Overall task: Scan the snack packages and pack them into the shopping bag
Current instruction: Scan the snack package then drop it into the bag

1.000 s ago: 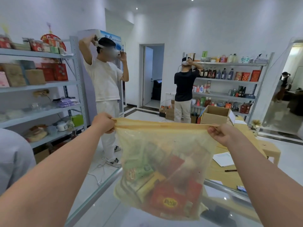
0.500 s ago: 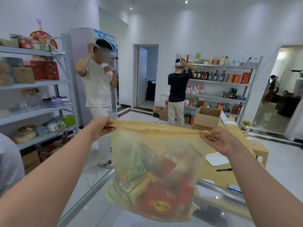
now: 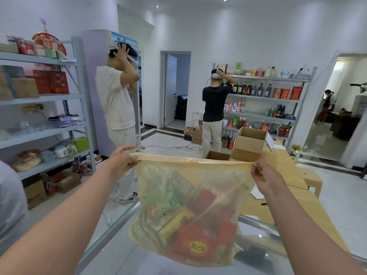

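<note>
The left hand pinches one top corner of the yellow bag, held up above the glass counter. Snack packages fill it, so packing looks finished. The right hand pinches the other corner, stretching the rim taut.

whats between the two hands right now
In the head view, the shopping bag's top edge runs taut from the left hand to the right hand, with snack packages hanging below inside.
</note>
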`<action>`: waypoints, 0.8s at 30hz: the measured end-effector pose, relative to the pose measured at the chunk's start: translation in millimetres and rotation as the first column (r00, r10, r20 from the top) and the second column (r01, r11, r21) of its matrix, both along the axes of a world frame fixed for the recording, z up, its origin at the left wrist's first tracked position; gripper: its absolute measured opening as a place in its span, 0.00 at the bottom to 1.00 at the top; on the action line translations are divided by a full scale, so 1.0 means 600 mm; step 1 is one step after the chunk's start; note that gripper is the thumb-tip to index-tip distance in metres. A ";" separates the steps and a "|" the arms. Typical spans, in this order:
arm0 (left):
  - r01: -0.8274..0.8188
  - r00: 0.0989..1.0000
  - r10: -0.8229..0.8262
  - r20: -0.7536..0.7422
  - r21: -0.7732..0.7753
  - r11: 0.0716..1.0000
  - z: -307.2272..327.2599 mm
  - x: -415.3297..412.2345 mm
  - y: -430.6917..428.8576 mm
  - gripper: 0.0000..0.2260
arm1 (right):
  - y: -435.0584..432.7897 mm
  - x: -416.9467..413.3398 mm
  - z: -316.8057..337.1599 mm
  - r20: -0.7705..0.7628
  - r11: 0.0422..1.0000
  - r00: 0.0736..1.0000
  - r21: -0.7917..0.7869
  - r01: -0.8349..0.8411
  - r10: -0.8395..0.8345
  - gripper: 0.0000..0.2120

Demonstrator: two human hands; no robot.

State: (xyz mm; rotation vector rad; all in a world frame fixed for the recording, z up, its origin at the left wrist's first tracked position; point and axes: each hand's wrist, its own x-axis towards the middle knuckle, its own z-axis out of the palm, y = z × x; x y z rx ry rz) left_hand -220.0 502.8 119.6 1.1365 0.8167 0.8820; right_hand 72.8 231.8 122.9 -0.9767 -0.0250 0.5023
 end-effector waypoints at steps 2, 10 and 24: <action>0.031 0.999 -0.031 0.008 -0.028 0.999 -0.015 -0.002 0.001 0.18 | -0.004 -0.004 -0.015 0.038 0.999 0.999 0.036 -0.004 0.003 0.10; 0.070 0.983 -0.074 -0.170 -0.031 0.997 -0.088 -0.007 0.009 0.15 | -0.040 -0.011 -0.121 0.085 0.982 0.979 -0.062 -0.178 0.183 0.15; 0.099 0.989 -0.097 -0.114 0.016 0.995 -0.132 0.012 -0.021 0.11 | -0.035 -0.030 -0.123 0.344 0.865 0.918 -0.502 0.004 0.196 0.15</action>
